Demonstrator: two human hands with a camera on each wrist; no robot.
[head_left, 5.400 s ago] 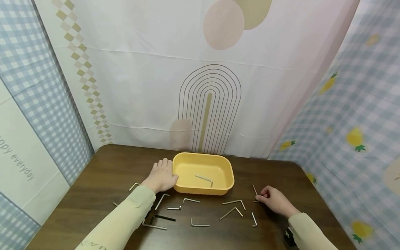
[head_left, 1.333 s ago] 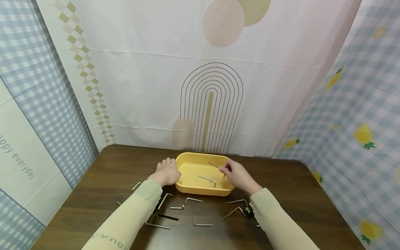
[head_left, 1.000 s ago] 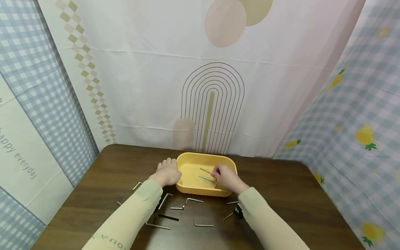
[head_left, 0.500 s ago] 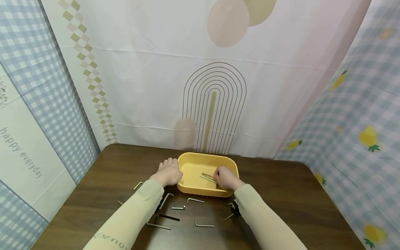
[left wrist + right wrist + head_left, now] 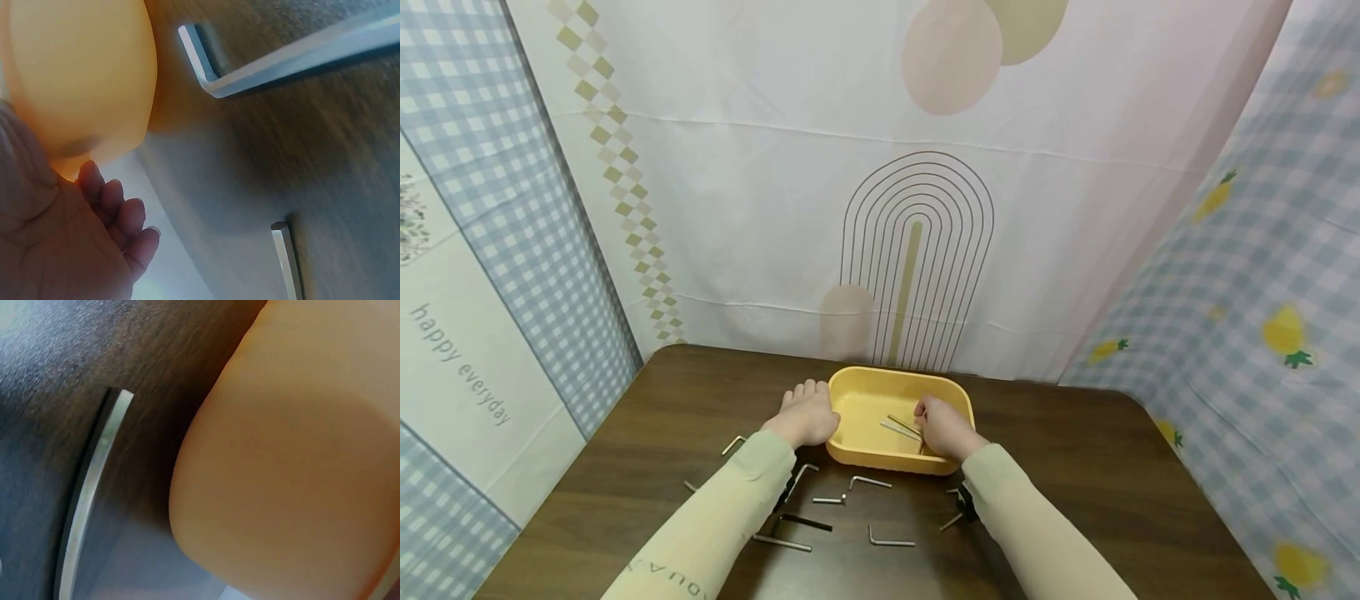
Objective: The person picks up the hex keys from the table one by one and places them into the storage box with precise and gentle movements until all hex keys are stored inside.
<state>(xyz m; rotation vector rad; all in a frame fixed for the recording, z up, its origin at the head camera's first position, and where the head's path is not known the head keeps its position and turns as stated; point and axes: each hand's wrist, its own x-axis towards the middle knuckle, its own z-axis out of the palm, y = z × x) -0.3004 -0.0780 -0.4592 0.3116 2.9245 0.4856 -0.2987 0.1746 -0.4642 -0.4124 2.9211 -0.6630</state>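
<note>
My left hand (image 5: 808,414) rests at the left end of the yellow bin (image 5: 857,387), thumb over its rim. In the left wrist view, the palm is against the bin wall (image 5: 81,69) and the fingers (image 5: 128,215) extend loosely past it. My right hand (image 5: 943,427) reaches over the right side into the bin, fingertips just above two L-shaped hex keys. A brassy hex key (image 5: 898,421) lies beside a silver hex key (image 5: 893,428) on the bin floor. From the right wrist, the bin's outer wall (image 5: 281,456) hides the hand.
Several more hex keys lie on the dark wooden table (image 5: 1045,500) in front of the bin, among them a black hex key (image 5: 807,522), a silver hex key (image 5: 891,543) and a short one (image 5: 827,500). Others are partly under the forearms. A patterned curtain (image 5: 760,208) hangs behind.
My right hand brought the brassy hex key from the table's right side into the bin, lowered it beside the silver one and let it go. My left hand has stayed at the bin.
</note>
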